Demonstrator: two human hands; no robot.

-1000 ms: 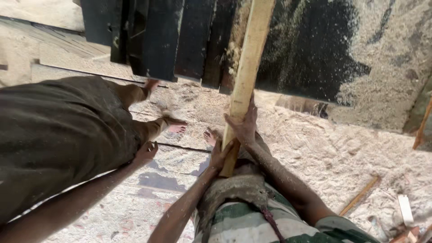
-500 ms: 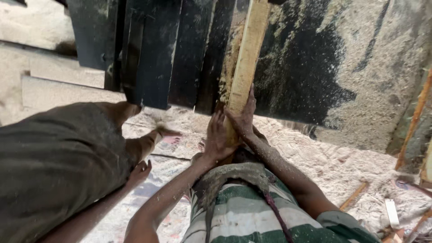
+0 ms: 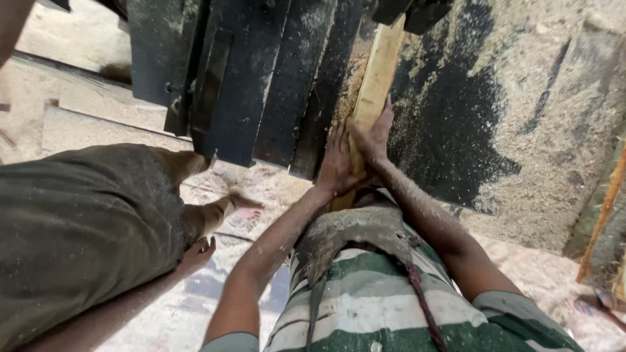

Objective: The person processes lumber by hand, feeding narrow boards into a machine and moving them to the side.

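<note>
A long pale wooden plank (image 3: 377, 85) lies lengthwise on a dark machine table (image 3: 456, 130) dusted with sawdust, its far end under a black part at the top. My left hand (image 3: 336, 163) grips the plank's near end from the left side. My right hand (image 3: 373, 137) presses on the same end from the right, fingers spread along the wood. Both forearms are coated in sawdust. The plank's near tip is hidden behind my hands and my striped shirt.
Another person in dark olive shorts (image 3: 78, 228) stands close at my left, a bare foot (image 3: 228, 212) on the sawdust floor. Black metal machine panels (image 3: 261, 78) hang left of the plank. A thin orange strip (image 3: 603, 208) leans at the right edge.
The plank has slid forward, away from me, along the machine table. Both my hands moved forward with it, and the view has come closer to the machine.
</note>
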